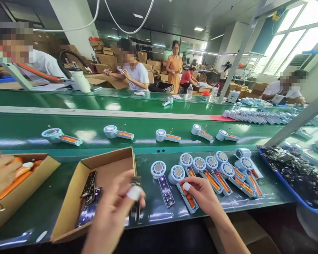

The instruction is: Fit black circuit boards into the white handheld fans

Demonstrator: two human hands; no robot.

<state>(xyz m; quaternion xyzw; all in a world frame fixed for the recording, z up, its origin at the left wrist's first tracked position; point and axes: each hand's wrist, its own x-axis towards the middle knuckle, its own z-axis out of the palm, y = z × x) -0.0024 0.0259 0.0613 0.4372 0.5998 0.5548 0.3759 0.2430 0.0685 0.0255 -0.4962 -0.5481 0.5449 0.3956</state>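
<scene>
My left hand (122,201), smeared by motion, is closed on a dark narrow strip that looks like a circuit board (135,213), just right of an open cardboard box (69,197). Inside that box lie dark circuit boards (91,208). My right hand (201,192) pinches the open handle of a light blue handheld fan (190,203), which has orange inside. White wrapping covers both thumbs. Between my hands, another fan (158,170) lies with a circuit board (166,191) along its handle. Several more open fans (222,176) with orange cells and red wires are grouped beside my right hand.
Several open fans (168,135) lie spaced along the green conveyor belt (95,121). A blue-rimmed tray (294,176) of small black parts sits right. Someone's hand (0,173) is at a box of orange parts (42,164) on the left. Co-workers sit across the line.
</scene>
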